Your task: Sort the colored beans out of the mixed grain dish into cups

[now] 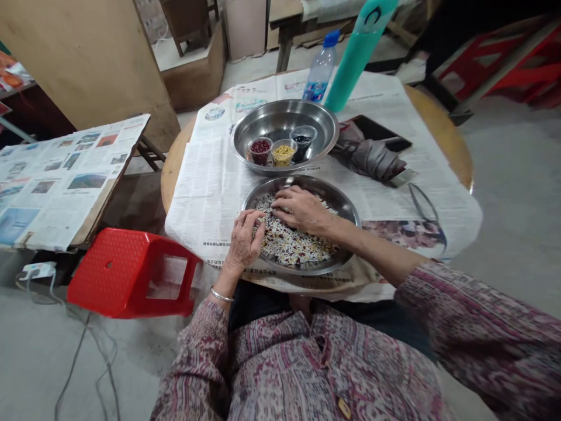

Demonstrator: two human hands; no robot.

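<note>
A shallow metal basin (350, 204) near the table's front edge holds a mix of white grains with red, yellow and dark beans (298, 248). Over its left rim lies my left hand (243, 242), fingers bent inward and thumb apart from them; nothing shows in its grasp. My right hand (302, 210) reaches across the basin, fingers spread and tips down in the mix. Behind stands a larger metal basin (280, 112) with three clear cups inside: dark red beans (260, 149), yellow beans (283, 153) and black beans (303, 140).
Newspaper (205, 193) covers the round table. At the back are a plastic bottle (321, 67) and a tall teal bottle (359, 58). A folded grey umbrella (372, 156) and a dark tablet-like object (381, 131) lie right. A red stool (131, 272) stands left.
</note>
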